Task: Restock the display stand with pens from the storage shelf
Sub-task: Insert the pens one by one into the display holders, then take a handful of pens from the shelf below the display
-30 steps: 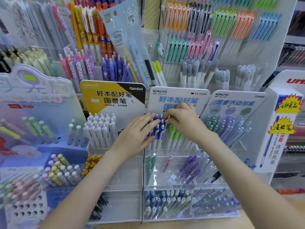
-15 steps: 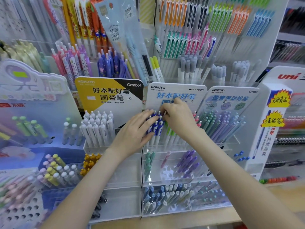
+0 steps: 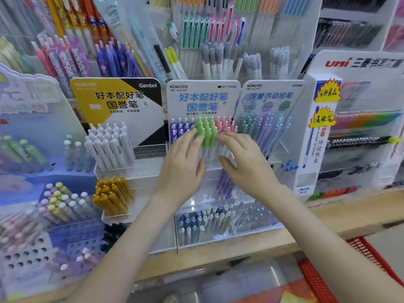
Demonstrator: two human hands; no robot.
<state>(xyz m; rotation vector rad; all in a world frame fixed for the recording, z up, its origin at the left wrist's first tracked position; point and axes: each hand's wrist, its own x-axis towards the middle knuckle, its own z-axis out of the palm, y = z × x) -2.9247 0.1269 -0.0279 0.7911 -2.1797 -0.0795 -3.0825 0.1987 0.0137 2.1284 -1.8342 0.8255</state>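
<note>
Both hands had let go of the blue-capped white pens [image 3: 179, 127], which now stood in the top tier of the clear acrylic display stand [image 3: 203, 99]. The left hand [image 3: 183, 169] and right hand [image 3: 247, 165] hovered just before that row, fingers loose and apart, holding nothing. That tier looked full to me.

Two bare arms and two bare hands are all I can see of this person. The left hand [image 3: 183, 169] and the right hand [image 3: 247, 165] have slim fingers with short, plain nails. The left arm [image 3: 122, 243] and the right arm [image 3: 323, 232] are long, smooth and uncovered right down to the bottom edge.
</note>
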